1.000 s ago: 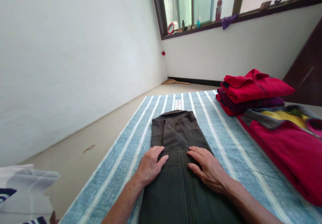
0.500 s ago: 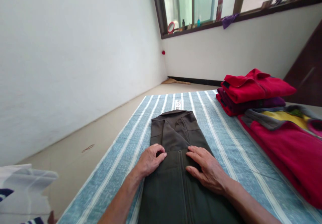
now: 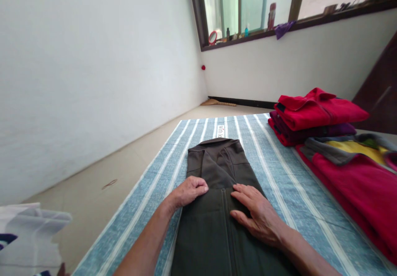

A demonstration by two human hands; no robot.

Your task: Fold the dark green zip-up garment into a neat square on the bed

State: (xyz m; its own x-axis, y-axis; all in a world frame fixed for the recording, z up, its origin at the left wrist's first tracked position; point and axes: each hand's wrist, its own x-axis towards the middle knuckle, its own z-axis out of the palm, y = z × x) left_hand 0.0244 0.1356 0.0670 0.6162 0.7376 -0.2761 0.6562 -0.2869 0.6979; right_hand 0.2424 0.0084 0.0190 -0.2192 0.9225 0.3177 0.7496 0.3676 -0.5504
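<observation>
— Lying across the floor: a blue striped sheet (image 3: 273, 164), stretching from 6 o'clock up toward 12.
— Resting along its middle: a dark olive jacket (image 3: 217, 210), zipper up, collar end pointing to 12 o'clock.
— Sprawling at 3 o'clock: a crimson fleece (image 3: 356, 193); stacking just beyond it, toward 2 o'clock, a pile of folded red clothes (image 3: 313, 117).
— Pressing flat on the jacket right of the zipper: the right hand (image 3: 257, 214), grip open, fingers spread, clasping nothing.
— Curling at the jacket's left edge, toward 10 o'clock: the left hand (image 3: 189, 190), grip closing, pinching a fold of the fabric.
</observation>
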